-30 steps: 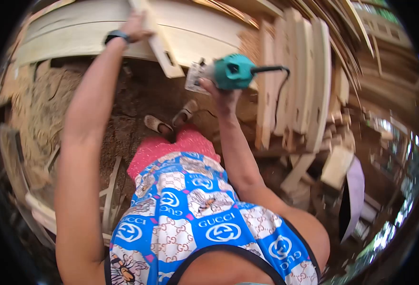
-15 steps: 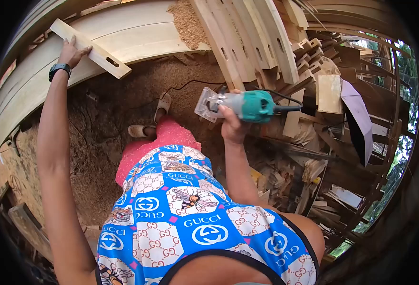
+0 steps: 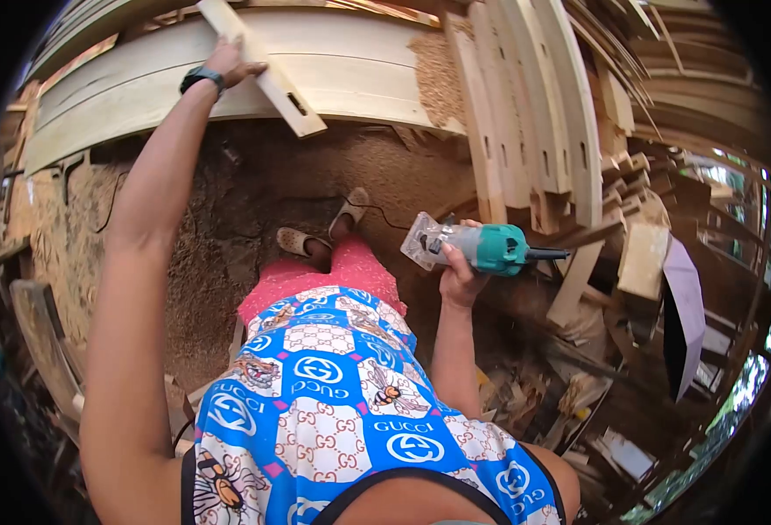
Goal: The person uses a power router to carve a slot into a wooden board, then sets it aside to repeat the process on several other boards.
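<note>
My left hand [image 3: 230, 61], a dark watch on its wrist, grips a pale wooden piece [image 3: 273, 86] with its fingers over the top and the thumb spread to the right. That piece has a slot cut near its lower end and lies slantwise across wide pale boards [image 3: 350, 63], its end reaching over their near edge. In my right hand [image 3: 461, 280] is a teal trim router [image 3: 497, 249] with a clear base, held sideways in the air. The base faces left, and the fingers behind the tool are partly hidden. The cord leaves its right end.
Several slotted timbers [image 3: 525, 105] lean side by side at the upper right, next to a sawdust pile [image 3: 439, 74]. Wood offcuts [image 3: 634, 188] and a lilac umbrella [image 3: 684, 306] stand to the right. Sawdust covers the floor [image 3: 202, 289] around my feet.
The whole view has turned, so the bench and timbers sit further right. My left hand stays on the slotted piece, and the router remains in my right hand.
</note>
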Action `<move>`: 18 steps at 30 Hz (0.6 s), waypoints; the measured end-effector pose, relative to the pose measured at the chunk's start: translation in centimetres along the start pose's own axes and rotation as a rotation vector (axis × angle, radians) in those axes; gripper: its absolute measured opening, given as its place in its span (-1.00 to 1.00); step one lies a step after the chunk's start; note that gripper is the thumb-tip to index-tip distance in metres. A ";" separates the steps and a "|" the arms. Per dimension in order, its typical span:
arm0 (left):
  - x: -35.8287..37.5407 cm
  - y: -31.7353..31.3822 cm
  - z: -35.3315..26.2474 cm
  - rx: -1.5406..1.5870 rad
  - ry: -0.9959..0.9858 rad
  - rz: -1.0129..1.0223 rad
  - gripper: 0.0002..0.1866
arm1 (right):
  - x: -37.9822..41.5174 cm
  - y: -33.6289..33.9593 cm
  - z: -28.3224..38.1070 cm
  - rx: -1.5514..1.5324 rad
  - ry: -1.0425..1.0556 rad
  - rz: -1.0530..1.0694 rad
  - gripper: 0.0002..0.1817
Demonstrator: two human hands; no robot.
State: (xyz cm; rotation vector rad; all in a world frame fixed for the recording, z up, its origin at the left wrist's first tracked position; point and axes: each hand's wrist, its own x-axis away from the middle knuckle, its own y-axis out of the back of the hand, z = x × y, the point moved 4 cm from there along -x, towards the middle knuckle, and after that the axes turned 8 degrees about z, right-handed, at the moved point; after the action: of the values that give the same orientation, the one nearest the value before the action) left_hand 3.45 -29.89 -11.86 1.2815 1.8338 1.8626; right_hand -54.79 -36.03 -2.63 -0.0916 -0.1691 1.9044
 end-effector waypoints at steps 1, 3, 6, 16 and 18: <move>0.1 0.1 0.0 0.012 0.011 0.001 0.25 | -0.5 -2.6 -0.7 -0.001 -0.018 0.090 -0.23; 0.4 0.4 -0.3 0.011 0.021 0.019 0.27 | -1.7 -6.5 -2.6 0.059 0.005 0.262 -0.23; 0.7 1.0 -1.2 0.003 0.074 0.073 0.26 | -4.5 -12.2 -3.3 0.222 0.178 0.473 -0.25; 1.7 1.8 -1.1 0.044 0.113 0.106 0.34 | -11.5 -22.2 -5.0 0.326 0.145 0.698 -0.29; 1.6 1.7 -0.9 0.022 0.102 0.100 0.39 | -12.1 -22.5 -6.0 0.196 0.108 0.701 -0.30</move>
State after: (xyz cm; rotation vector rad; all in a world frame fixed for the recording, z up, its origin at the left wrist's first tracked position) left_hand 2.53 -29.71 -9.49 1.3312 1.8783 1.9992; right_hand -28.90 -39.64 -5.08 -0.1317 0.1465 2.5952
